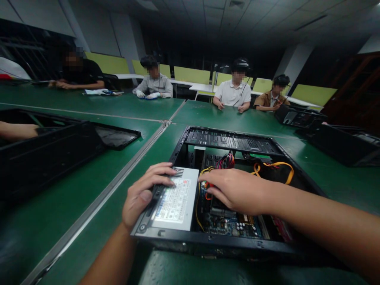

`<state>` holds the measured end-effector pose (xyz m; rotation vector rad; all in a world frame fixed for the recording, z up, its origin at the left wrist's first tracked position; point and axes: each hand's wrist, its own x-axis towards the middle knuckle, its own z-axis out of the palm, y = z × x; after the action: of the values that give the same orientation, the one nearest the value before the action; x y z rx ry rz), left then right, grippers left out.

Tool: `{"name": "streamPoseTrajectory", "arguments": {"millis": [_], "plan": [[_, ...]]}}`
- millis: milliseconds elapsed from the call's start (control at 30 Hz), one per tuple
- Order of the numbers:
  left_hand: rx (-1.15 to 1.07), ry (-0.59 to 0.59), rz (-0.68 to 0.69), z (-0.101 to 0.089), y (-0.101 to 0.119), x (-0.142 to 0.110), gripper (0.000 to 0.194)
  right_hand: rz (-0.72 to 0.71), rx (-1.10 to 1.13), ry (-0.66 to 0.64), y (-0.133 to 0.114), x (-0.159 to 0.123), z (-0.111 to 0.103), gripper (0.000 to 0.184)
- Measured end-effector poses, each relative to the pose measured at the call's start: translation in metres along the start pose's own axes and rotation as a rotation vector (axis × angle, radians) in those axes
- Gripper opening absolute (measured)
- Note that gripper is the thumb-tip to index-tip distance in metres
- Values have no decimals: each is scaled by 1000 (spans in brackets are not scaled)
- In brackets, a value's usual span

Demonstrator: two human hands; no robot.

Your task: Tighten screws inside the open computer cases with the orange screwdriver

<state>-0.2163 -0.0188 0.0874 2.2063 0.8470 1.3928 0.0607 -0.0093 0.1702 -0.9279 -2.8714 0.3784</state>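
While the left hand (139,194) lies spread over the left edge of the case (225,240), its fingers rest on top of the power supply (186,211), which sits in the near left corner; the thumb lies back by the rim, and the hand is not closed around anything. The right hand (239,188) reaches in from the other side, fingers bent and tips at the power supply's right edge, thumb a little apart; whether it pinches a wire cannot be told, as the hand hides the spot.

Yellow wires (198,215) run along that edge, just beside the board (230,228). They look the likeliest to suffer: a fingertip hooked under one could strain it or work it loose. Were the right hand to sink lower, it might press on the board. Uneven pressure from the left could slide the case on the table (74,233), and the looped orange cable (290,171) might snag on the right forearm (311,211).
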Motion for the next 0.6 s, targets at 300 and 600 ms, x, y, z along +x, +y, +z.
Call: {"name": "streamPoseTrajectory", "arguments": {"millis": [300,600], "plan": [[-38,37,7,4,4,2,50,120,76,40,25,10,-9,24],[-43,17,14,4,4,0,51,129,4,13,28,16,-2,24]]}}
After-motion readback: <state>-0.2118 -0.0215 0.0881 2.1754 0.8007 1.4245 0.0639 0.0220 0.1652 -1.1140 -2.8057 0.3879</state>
